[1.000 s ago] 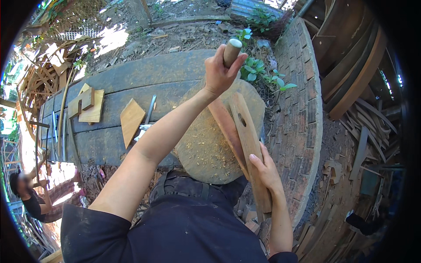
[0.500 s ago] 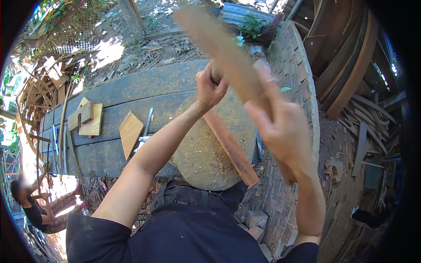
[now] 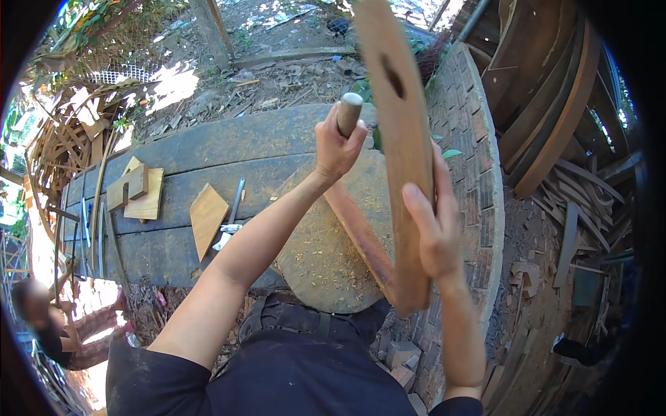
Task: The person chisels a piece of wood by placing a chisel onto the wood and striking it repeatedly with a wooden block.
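Head view caught you with the slotted board (image 3: 409, 159) brought round so that its long, slotted face turned toward the camera. A second earlier it had slanted along the right of the round block (image 3: 316, 243), and half a second earlier it was a blur tipped leftward. Your right hand (image 3: 437, 236) held it near its lower half, thumb on the face, fingers round the right edge. Your left hand (image 3: 336, 149) had stayed closed around an upright round handle (image 3: 351, 111); what lay below that fist was hidden. The reddish plank (image 3: 361, 232) rested across the block among shavings (image 3: 347, 274), its near end overlapped by the board; whether they touched, you could not tell. Probably, this meant you were turning the board to check or re-seat it, with the handled tool in reserve.
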Demonstrator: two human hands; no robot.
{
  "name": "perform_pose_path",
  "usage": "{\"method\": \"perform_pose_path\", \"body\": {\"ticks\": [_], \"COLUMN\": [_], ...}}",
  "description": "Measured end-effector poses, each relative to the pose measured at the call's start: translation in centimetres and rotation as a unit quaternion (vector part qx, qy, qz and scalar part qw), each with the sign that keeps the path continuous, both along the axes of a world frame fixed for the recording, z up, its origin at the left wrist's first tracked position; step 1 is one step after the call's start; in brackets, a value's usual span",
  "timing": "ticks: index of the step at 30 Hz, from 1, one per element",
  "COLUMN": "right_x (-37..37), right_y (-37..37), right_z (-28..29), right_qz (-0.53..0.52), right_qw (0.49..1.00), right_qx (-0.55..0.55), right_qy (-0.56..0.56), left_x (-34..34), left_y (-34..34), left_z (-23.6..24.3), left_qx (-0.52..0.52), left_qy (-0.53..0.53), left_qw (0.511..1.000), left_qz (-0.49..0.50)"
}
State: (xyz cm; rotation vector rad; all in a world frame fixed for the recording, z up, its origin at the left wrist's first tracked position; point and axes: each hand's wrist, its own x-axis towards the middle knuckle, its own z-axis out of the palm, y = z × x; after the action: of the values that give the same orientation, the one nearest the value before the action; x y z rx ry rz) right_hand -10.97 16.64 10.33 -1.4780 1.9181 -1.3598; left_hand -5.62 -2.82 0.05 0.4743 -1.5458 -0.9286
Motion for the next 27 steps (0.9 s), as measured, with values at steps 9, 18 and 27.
{"method": "perform_pose_path", "body": {"ticks": [9, 18, 27], "right_x": [4.5, 4.1, 3.9], "right_y": [7.1, 7.6, 7.6], "right_z": [-11.3, -12.4, -11.6], "right_qz": [-0.145, -0.128, -0.130], "right_qw": [0.969, 0.953, 0.955], "right_qx": [0.192, 0.271, 0.262], "right_qy": [-0.050, -0.040, -0.047], "left_x": [1.5, 7.7, 5.7], "left_y": [-8.5, -13.6, -6.3], "left_z": [-4.3, -4.3, -2.7], "left_qx": [0.244, 0.461, -0.099], "left_qy": [0.078, -0.077, -0.649], "left_qw": [0.961, 0.877, 0.643], "left_qz": [0.104, -0.112, -0.394]}}
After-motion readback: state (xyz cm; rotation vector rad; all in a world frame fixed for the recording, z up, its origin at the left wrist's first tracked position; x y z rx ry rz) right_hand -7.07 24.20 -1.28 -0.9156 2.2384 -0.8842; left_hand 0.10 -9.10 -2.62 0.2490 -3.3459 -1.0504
